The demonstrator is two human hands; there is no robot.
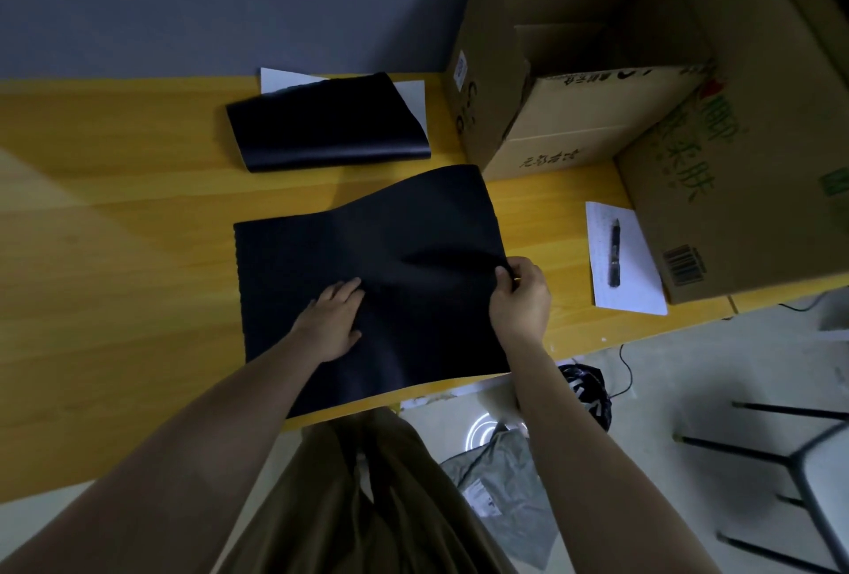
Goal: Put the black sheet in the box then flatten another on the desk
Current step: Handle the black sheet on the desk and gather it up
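A large black sheet [390,252] lies on the yellow wooden desk [115,206] in front of me, its far right part bowed upward. My left hand [333,321] rests flat on the sheet's near middle with straight fingers. My right hand [521,291] pinches the sheet's right edge. Farther back lies a second black sheet [326,123], curled over on itself, on top of white paper. An open cardboard box [551,82] stands at the back right of the desk.
A bigger cardboard box [744,137] stands at the far right. Beside it lies a white notepad [625,261] with a black pen [615,258] on it. Off the desk's near edge are bags on the floor and a black chair frame [781,458].
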